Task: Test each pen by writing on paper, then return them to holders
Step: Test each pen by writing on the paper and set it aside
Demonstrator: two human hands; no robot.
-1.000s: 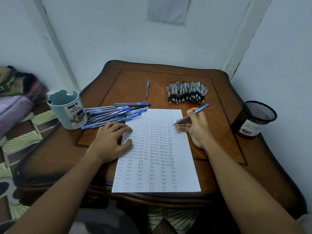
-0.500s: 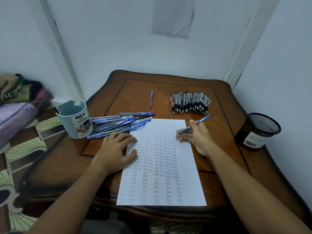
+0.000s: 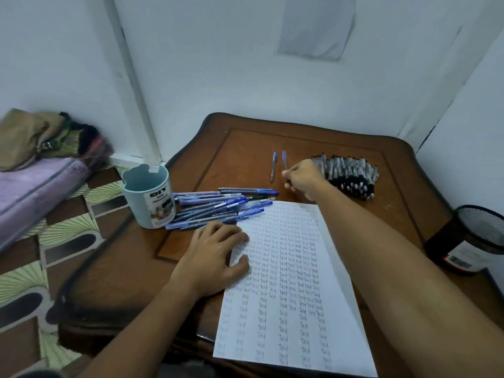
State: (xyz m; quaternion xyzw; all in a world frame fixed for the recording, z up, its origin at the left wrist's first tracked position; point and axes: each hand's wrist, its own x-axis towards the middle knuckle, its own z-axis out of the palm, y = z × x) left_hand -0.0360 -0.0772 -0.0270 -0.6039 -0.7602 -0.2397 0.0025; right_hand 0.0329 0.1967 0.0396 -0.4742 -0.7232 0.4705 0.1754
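right hand [image 3: 304,179] grip: pinches blue pen [image 3: 284,160] | left hand [image 3: 215,257]: flat on paper [image 3: 294,282]

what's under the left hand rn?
The left hand rests with spread fingers on the left edge of the paper, part on the wooden table. Written rows of "Test" run up to it; whatever lies beneath the palm is covered.

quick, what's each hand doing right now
Left hand: open, resting flat on the paper.
Right hand: closed on a blue pen, beside the lone pen.
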